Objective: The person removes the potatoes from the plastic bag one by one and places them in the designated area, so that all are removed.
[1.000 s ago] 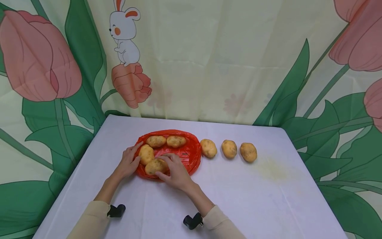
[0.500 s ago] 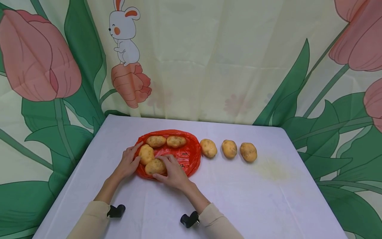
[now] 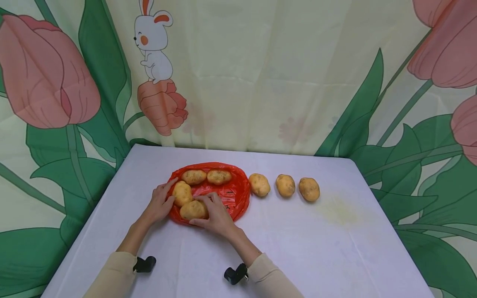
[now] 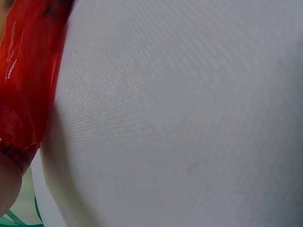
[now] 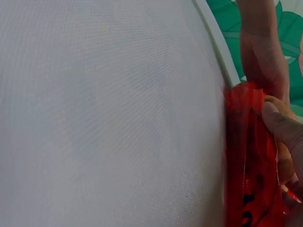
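A red plastic bag (image 3: 231, 198) lies spread with its rim up like a shallow bowl, with several potatoes inside. My right hand (image 3: 217, 216) pinches the nearest potato (image 3: 193, 210) between thumb and fingers at the bag's near side. In the right wrist view its thumb (image 5: 282, 126) presses on that potato above the red rim. My left hand (image 3: 161, 203) holds the bag's left rim, beside another potato (image 3: 182, 193). The left wrist view shows only a bit of that hand at the bag's edge. Two more potatoes, one on the left (image 3: 194, 177) and one on the right (image 3: 219, 176), lie along the far rim.
On the white-covered table (image 3: 298, 248), three potatoes stand in a row right of the bag: one close to its rim (image 3: 259, 185), a middle one (image 3: 285, 186) and a far right one (image 3: 309, 189). A patterned curtain (image 3: 261, 82) hangs behind.
My right hand has shifted slightly left and closed in on the near potato, which has settled in the bag. The left hand stays at the rim.
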Motion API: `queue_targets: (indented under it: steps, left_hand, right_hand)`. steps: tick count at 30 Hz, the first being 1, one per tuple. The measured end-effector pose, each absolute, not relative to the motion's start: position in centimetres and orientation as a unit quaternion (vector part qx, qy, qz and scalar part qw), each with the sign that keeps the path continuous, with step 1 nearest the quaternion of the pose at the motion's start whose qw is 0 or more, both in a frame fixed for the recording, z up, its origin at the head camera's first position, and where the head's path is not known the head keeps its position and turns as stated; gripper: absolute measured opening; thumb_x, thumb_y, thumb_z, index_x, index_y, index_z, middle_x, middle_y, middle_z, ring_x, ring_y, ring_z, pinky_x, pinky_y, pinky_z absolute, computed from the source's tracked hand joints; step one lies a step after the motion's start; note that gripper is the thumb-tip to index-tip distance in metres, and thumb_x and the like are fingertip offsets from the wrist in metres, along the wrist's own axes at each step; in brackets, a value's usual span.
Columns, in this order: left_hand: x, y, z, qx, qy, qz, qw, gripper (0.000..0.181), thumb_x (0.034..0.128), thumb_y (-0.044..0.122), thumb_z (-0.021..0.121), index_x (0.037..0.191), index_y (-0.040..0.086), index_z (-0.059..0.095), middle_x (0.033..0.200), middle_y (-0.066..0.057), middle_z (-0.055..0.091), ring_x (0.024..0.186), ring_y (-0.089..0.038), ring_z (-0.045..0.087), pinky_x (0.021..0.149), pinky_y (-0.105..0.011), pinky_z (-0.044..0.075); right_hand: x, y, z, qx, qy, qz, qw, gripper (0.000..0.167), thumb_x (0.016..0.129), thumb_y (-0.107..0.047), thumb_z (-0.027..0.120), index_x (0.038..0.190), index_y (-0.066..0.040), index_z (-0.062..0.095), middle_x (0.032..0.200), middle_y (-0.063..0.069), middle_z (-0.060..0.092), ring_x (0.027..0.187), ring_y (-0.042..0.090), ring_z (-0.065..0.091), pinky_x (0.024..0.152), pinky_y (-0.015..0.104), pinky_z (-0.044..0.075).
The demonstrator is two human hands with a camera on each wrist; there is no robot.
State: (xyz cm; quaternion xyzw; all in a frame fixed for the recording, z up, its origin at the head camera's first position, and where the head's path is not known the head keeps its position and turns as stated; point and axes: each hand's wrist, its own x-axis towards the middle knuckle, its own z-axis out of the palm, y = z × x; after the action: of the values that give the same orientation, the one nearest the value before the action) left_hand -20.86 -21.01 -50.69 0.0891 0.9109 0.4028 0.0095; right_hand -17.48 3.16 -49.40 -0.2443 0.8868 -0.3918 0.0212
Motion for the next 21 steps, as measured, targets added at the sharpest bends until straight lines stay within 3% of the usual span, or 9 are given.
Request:
queue_targets:
  steps: [15, 21]
  left_hand:
    - [-20.8, -21.1, -50.7, 0.083, 0.909, 0.409, 0.023, 0.062, 0.1002, 0.009, 0.041, 0.161, 0.012, 0.029, 0.15, -0.032, 0.032, 0.135, -0.047, 0.028, 0.107, -0.071, 0.033]
    - [-20.8, -21.1, -50.6, 0.083, 0.91, 0.406, 0.025, 0.063, 0.0998, 0.009, 0.041, 0.161, 0.011, 0.029, 0.149, -0.032, 0.031, 0.134, -0.047, 0.028, 0.106, -0.071, 0.034]
  right_hand:
    - [-16.3, 4.2, -47.6, -0.186, 0.845, -0.5, -0.031, 0.067, 0.081, -0.04, 0.086, 0.137, -0.018, 0.057, 0.124, 0.001, 0.048, 0.121, 0.015, 0.05, 0.1, 0.041, 0.05]
    - [-15.0, 6.3, -46.9, -0.151, 0.828, -0.538, -0.045, 0.065, 0.081, -0.04, 0.086, 0.134, -0.022, 0.052, 0.128, -0.001, 0.049, 0.117, 0.013, 0.05, 0.095, 0.043, 0.049]
